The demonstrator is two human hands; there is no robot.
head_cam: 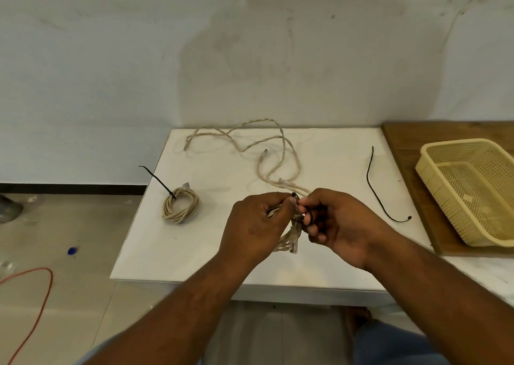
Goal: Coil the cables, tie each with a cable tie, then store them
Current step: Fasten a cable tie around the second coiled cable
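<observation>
Above the white table's front middle, my left hand grips a small coil of beige network cable, its clear plug hanging below. My right hand pinches a black cable tie looped around that coil. A tied beige coil lies at the table's left, its black tie tail sticking up and left. A loose beige cable sprawls across the back of the table. A spare black cable tie lies at the right.
A cream plastic mesh basket sits on a wooden board at the right. A wall stands close behind the table. On the floor at the left lie an orange wire and a small blue object.
</observation>
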